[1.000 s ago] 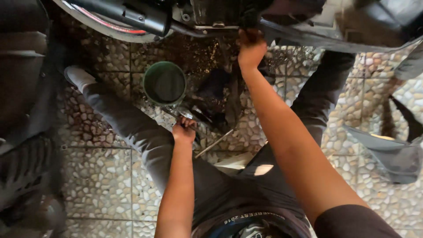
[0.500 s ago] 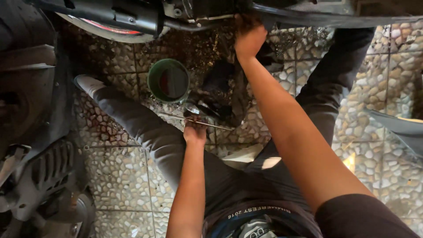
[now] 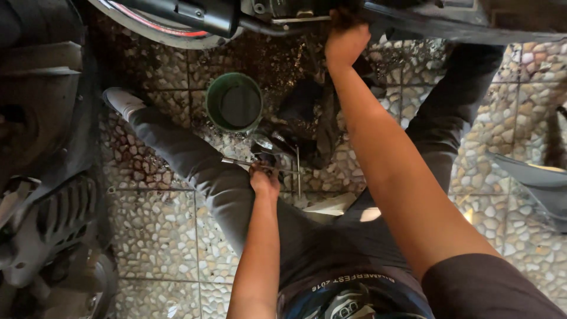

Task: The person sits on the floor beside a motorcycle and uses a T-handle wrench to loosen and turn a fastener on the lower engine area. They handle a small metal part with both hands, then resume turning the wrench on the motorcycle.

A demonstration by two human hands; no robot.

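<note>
1. Left hand (image 3: 264,180) is down on the pebble-patterned tile floor (image 3: 159,230), fingers closed round a thin metal T-handle wrench (image 3: 260,166); its bar lies crosswise, a second thin metal rod (image 3: 298,171) lies just beside it.
2. Right hand (image 3: 345,41) is reached up under the dark motorcycle underside (image 3: 425,20), fingers curled against a part there; what exactly it grips is hidden, so I cannot tell whether it clamps a part or only presses on it.
3. Hands are well apart; left low near the knees, right high at the machine.
4. Round green plastic tub (image 3: 234,101) stands on the floor between the grey-trousered left leg (image 3: 189,159) and a crumpled black oily rag (image 3: 307,115); floor around it is dark with oil stain.
5. Doing it well, as a judgement: take the wrench by the shaft, not the bar end, so it lifts without snagging the rod; keep the right hand steady on its spot so the place is not lost; keep the tub under the work; oily fingers may slip, so grip firmly.
</note>
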